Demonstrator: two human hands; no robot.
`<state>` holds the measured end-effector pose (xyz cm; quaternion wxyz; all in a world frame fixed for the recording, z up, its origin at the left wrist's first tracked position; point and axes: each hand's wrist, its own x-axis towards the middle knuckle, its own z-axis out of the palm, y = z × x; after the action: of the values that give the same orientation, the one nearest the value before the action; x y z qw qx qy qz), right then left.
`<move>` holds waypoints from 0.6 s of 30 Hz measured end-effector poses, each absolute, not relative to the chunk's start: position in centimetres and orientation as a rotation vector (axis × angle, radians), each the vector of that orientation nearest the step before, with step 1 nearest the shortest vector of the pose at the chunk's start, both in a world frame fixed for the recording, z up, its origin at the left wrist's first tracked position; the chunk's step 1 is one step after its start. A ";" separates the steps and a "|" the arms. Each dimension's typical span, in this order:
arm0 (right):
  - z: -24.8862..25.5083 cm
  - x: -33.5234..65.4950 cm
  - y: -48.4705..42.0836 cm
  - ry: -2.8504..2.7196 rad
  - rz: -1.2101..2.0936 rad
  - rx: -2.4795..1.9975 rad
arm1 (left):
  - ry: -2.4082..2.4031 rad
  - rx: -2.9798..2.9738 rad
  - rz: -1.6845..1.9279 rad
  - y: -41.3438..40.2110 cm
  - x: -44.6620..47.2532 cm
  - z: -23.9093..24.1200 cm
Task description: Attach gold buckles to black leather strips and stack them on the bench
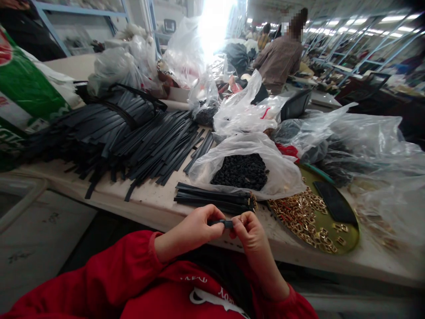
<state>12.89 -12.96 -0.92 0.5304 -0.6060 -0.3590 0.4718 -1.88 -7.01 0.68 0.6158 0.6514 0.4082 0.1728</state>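
Just in front of the table edge, both my hands grip one short stretch of a black strap (pixel 228 224). My left hand (pixel 199 225) is closed, thumb and fingers pinching the strap from the left. Opposite it, my right hand (pixel 248 228) pinches the strap's other side with thumb and fingertips. Most of the strap is hidden by my fingers. Right behind my hands lies a stack of black straps (pixel 212 198) with gold buckles at their right ends. Beyond that, an open plastic bag (pixel 285 175) holds many small black pieces (pixel 241 172).
At right, a round gold tray (pixel 352 239) carries loose gold buckles (pixel 303 212) and a black flat piece (pixel 335 201). Long black strips (pixel 159 144) cover the table's left. Clear plastic bags (pixel 365 133) crowd the back and right. A person (pixel 280 55) is farther off.
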 end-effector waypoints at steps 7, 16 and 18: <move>-0.7 13.8 -13.1 -1.037 1.361 -1.451 | 0.778 1.199 0.297 -6.1 -2.1 1.2; -0.6 14.2 -13.3 -1.053 1.467 -1.444 | 0.758 0.951 0.228 -6.6 -2.0 1.6; -0.2 14.3 -13.5 -1.219 1.329 -1.493 | 0.794 1.000 0.212 -6.8 -1.9 1.3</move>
<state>14.30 -13.55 -0.20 0.3897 -0.5872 -0.4797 0.5227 -1.93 -6.82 1.29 0.7978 0.4659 0.3698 0.0987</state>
